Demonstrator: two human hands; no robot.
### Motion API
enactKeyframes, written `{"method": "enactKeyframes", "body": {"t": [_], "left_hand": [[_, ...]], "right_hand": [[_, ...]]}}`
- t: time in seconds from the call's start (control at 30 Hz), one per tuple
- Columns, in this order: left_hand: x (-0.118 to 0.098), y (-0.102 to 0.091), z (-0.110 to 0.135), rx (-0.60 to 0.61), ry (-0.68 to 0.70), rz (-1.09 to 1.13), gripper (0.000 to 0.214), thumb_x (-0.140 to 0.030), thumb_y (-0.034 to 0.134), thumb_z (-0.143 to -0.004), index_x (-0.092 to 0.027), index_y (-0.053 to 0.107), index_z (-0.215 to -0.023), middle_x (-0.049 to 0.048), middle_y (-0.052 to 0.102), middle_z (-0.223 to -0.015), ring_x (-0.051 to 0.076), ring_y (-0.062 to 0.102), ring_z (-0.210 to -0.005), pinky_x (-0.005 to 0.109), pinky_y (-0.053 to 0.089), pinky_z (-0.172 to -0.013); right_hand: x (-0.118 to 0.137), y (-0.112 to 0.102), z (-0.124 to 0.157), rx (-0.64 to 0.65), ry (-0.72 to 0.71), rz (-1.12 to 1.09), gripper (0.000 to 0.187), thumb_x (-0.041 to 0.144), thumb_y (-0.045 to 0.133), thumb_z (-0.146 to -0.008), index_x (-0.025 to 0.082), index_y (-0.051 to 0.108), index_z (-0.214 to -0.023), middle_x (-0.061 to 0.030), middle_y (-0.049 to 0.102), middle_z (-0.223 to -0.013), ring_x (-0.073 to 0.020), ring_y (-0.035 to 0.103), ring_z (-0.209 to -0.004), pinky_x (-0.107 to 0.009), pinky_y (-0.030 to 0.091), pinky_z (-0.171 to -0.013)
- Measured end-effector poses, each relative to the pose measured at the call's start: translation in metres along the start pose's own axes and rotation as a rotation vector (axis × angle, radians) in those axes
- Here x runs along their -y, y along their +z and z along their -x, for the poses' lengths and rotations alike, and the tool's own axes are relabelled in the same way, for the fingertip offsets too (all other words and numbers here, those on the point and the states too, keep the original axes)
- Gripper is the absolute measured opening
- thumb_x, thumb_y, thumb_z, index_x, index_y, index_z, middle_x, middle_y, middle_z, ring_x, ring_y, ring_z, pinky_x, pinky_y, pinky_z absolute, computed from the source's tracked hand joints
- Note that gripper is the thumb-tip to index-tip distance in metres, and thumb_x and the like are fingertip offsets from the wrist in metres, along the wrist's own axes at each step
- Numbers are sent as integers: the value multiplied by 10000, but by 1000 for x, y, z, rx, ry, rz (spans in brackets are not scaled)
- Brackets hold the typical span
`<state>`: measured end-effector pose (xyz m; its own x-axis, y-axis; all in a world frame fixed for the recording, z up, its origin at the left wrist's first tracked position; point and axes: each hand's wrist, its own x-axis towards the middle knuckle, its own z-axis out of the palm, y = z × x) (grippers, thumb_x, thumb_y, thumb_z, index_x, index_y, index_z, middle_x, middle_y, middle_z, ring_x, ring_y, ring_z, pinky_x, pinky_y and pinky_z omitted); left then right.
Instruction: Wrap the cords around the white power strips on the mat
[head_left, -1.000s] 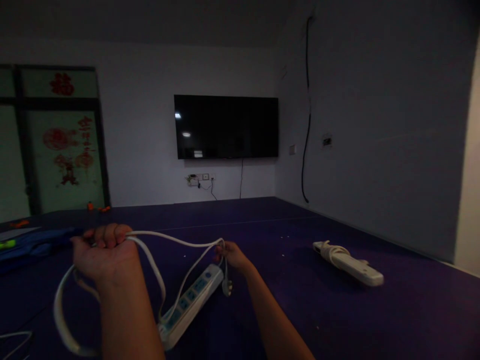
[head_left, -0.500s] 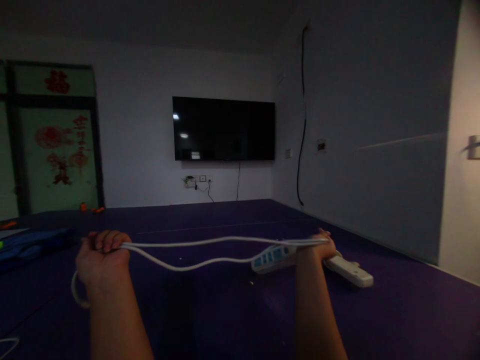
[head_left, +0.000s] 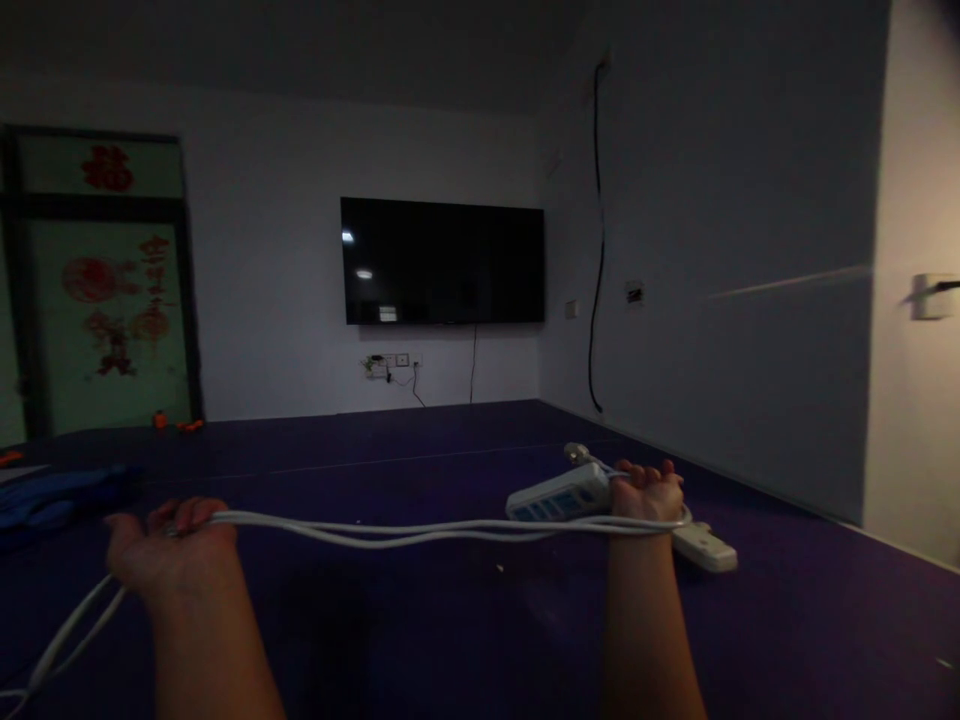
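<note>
A white power cord (head_left: 450, 525) stretches in two strands between my hands, above the purple surface. My left hand (head_left: 176, 545) is closed round the strands, and more of the cord hangs down from it to the lower left. At the right, the cord loops over the wrist of my right hand (head_left: 646, 495), whose fingers are curled round part of it. A white power strip with blue sockets (head_left: 559, 493) is tilted just left of that hand. A plug (head_left: 576, 453) shows behind the strip. Beyond the right wrist lies a white bar-shaped piece (head_left: 706, 548), partly hidden.
Blue cloth (head_left: 64, 492) lies at the left on the purple surface (head_left: 420, 620). Small orange objects (head_left: 189, 425) sit at its far edge. Walls stand behind and to the right, with a television (head_left: 442, 262) and a hanging black cable (head_left: 598, 240).
My left hand has moved left and down, with the cord trailing below it. My right hand has turned palm up, and the cord now passes over its wrist. The power strip has tilted.
</note>
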<state>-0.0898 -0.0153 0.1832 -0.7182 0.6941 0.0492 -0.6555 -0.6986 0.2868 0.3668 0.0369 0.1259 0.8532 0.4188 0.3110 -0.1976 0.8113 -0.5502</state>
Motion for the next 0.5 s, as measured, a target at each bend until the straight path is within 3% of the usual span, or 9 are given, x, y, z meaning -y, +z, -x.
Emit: {"method": "enactKeyframes", "body": {"t": [0.1, 0.27, 0.4, 0.5], "left_hand": [[-1, 1, 1, 88, 26, -21, 498, -244, 95, -969, -165, 300, -521, -91, 238, -384, 23, 181, -252, 129, 176, -285], [1, 15, 12, 352, -118, -166, 429, -123, 218, -946, -135, 500, -624, -89, 326, -388, 26, 203, -244, 138, 163, -257], [9, 25, 22, 522, -254, -370, 295, -108, 372, -895, -127, 583, -689, -88, 324, -362, 37, 215, -236, 138, 118, -260], [20, 28, 32, 661, -302, -617, 137, -233, 542, -824, -140, 612, -751, -110, 300, -369, 32, 192, -258, 130, 100, -290]], "right_hand": [[14, 13, 8, -14, 11, -127, 347, 291, 193, -957, 219, 364, -664, 118, 175, -402, -75, 161, -333, -186, 353, -448], [31, 41, 26, 75, -26, -185, 180, 338, 485, -870, 198, 507, -760, 133, 252, -438, -53, 215, -367, -200, 378, -493], [38, 63, 44, 180, -213, -115, 323, 481, 570, -801, 168, 556, -723, 126, 245, -450, -49, 198, -396, -199, 274, -432], [43, 77, 63, 244, -309, -20, 434, 568, 507, -814, 162, 568, -672, 113, 240, -448, -53, 203, -394, -212, 211, -410]]}}
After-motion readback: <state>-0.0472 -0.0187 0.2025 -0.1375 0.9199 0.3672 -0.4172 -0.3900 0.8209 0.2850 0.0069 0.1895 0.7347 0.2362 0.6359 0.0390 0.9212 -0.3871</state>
